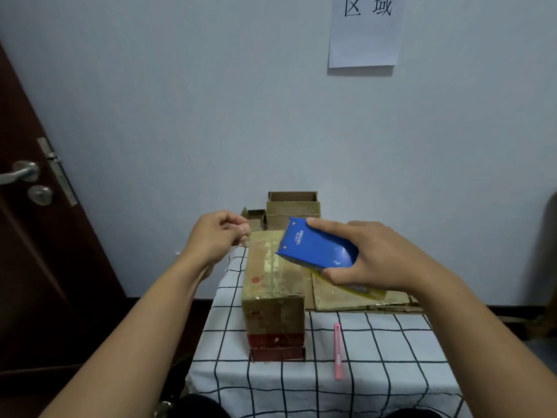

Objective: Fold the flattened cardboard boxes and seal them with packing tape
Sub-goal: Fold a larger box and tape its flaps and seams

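Two hands above folded cardboard box (272, 285) on checked surface (376, 357). Right hand (370, 257) grips blue tape dispenser (316, 247) over box's far end, likely for sealing; left hand (218, 233) pinches fingertips, possibly tape end, unclear.

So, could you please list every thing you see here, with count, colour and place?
box: 1, brown, folded, on the table's left side
tape dispenser: 1, blue, over the box
flat cardboard: brown, on the table right of the box; count unclear
open boxes: 2, brown, at the wall
knife: 1, pink, on the cloth right of the box
cloth: 1, white with black grid, covers the table
paper: 1, white, on the wall
door: 1, dark brown, left
left hand: fingers curled, beyond the box
right hand: grips the dispenser
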Available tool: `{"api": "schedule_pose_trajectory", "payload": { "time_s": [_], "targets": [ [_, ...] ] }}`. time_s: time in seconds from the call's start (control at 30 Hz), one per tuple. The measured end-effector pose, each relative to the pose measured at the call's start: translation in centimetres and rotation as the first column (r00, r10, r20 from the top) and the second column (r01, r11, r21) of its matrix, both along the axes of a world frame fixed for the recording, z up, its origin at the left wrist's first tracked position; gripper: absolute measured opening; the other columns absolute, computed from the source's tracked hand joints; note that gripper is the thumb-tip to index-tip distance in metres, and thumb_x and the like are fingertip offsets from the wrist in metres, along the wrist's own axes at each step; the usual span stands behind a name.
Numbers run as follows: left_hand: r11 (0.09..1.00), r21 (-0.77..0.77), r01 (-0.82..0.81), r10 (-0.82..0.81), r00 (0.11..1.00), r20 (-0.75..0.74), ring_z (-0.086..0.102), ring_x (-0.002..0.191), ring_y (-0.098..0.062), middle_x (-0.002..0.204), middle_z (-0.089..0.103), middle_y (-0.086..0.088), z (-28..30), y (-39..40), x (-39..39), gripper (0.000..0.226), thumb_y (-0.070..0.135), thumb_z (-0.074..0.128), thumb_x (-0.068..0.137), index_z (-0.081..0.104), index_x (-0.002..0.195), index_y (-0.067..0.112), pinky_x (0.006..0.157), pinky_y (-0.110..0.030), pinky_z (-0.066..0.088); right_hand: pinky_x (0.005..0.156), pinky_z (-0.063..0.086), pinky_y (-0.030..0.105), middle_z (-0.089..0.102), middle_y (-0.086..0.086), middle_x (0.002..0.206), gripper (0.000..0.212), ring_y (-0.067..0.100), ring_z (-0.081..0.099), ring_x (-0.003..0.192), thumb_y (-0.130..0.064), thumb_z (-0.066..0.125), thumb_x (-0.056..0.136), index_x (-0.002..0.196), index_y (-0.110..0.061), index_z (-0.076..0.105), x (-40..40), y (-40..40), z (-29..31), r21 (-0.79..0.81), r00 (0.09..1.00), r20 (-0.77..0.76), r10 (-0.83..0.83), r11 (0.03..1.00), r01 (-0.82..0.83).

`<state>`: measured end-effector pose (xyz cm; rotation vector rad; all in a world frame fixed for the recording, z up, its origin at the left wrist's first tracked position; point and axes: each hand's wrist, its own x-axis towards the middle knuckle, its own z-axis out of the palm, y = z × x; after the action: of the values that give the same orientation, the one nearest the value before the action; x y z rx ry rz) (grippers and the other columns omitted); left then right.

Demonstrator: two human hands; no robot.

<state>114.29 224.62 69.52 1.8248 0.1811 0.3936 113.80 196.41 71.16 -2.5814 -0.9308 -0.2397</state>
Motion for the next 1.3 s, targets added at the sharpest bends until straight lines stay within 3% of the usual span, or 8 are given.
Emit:
{"api": "schedule_pose_trajectory", "payload": {
  "time_s": [0.13,0.4,0.53,0.63,0.8,0.93,1.1,1.3],
  "targets": [
    [0.999,-0.041,0.022,-0.026,0.996,-0.090,0.061,0.062,-0.013,0.077,0.068,-0.010,-0.9,0.6,-0.8,0.013,-0.004,0.061,0.091,0.064,0.086,0.007,0.060,-0.018,0.053,0.079,0.053,0.033,0.059,-0.013,0.106,0.079,0.006,0.055,0.089,-0.058,0.067,0.073,0.138,-0.067,0.024,0.6,-1.2,-0.1,-0.113,0.997,-0.073,-0.017,0.994,0.008],
    [0.995,-0.079,-0.056,0.046,0.990,-0.132,0.062,0.067,-0.016,0.076,0.066,-0.007,-5.3,-0.6,-3.1,0.009,0.004,0.065,0.092,0.067,0.085,0.009,0.063,-0.025,0.050,0.084,0.054,0.034,0.050,-0.010,0.126,0.077,0.014,0.057,0.100,-0.056,0.068,0.072,0.135,-0.072,0.025,1.7,-1.3,-0.9,-0.258,0.973,-0.222,-0.054,0.966,-0.005],
    [0.993,-0.079,-0.087,0.069,0.976,-0.208,0.064,0.069,-0.017,0.079,0.067,-0.011,-7.2,-0.6,-3.7,0.005,0.004,0.062,0.094,0.067,0.092,0.005,0.062,-0.025,0.052,0.076,0.043,0.023,0.046,-0.017,0.136,0.075,0.015,0.051,0.111,-0.053,0.067,0.077,0.138,-0.068,0.027,2.1,-0.7,-1.4,-0.323,0.976,-0.213,-0.053,0.946,-0.019],
    [0.991,-0.078,-0.111,0.088,0.963,-0.253,0.066,0.074,-0.020,0.085,0.071,-0.014,-8.1,-0.2,-3.6,0.010,0.007,0.064,0.093,0.064,0.102,0.004,0.064,-0.028,0.054,0.071,0.036,0.018,0.045,-0.017,0.121,0.070,0.012,0.049,0.106,-0.048,0.067,0.082,0.142,-0.060,0.031,2.3,0.0,-1.7,-0.333,0.966,-0.255,-0.033,0.941,-0.056],
    [0.993,-0.021,-0.116,0.104,0.949,-0.297,0.063,0.075,-0.017,0.088,0.069,-0.013,-8.7,-0.1,-3.3,0.015,0.011,0.065,0.093,0.062,0.107,0.008,0.070,-0.029,0.052,0.083,0.044,0.024,0.041,-0.026,0.097,0.066,0.008,0.051,0.099,-0.044,0.067,0.083,0.141,-0.055,0.039,3.1,0.8,-2.1,-0.303,0.947,-0.321,0.001,0.947,-0.104],
    [0.992,-0.007,-0.123,0.114,0.941,-0.319,0.060,0.075,-0.019,0.091,0.070,-0.014,-9.3,0.2,-3.0,0.016,0.011,0.067,0.091,0.063,0.106,0.009,0.079,-0.034,0.054,0.075,0.041,0.020,0.041,-0.025,0.096,0.064,0.008,0.052,0.097,-0.044,0.068,0.083,0.140,-0.056,0.040,3.9,1.4,-2.0,-0.322,0.942,-0.336,0.009,0.939,-0.123],
    [0.987,-0.096,-0.125,0.084,0.933,-0.349,0.060,0.072,-0.019,0.086,0.067,-0.012,-9.9,0.3,-2.7,0.016,0.006,0.066,0.091,0.063,0.107,0.004,0.074,-0.030,0.055,0.075,0.042,0.020,0.041,-0.023,0.096,0.064,0.008,0.052,0.093,-0.043,0.069,0.082,0.140,-0.054,0.043,4.8,2.2,-2.0,-0.346,0.933,-0.360,0.008,0.928,-0.142],
    [0.985,-0.123,-0.120,0.066,0.925,-0.375,0.056,0.065,-0.018,0.078,0.064,-0.012,-10.7,0.6,-2.6,0.021,0.003,0.065,0.091,0.063,0.111,0.003,0.080,-0.035,0.055,0.075,0.041,0.020,0.039,-0.024,0.095,0.063,0.008,0.052,0.093,-0.044,0.070,0.082,0.139,-0.054,0.044,5.4,2.6,-2.4,-0.376,0.928,-0.371,0.001,0.914,-0.152]
  ]
}}
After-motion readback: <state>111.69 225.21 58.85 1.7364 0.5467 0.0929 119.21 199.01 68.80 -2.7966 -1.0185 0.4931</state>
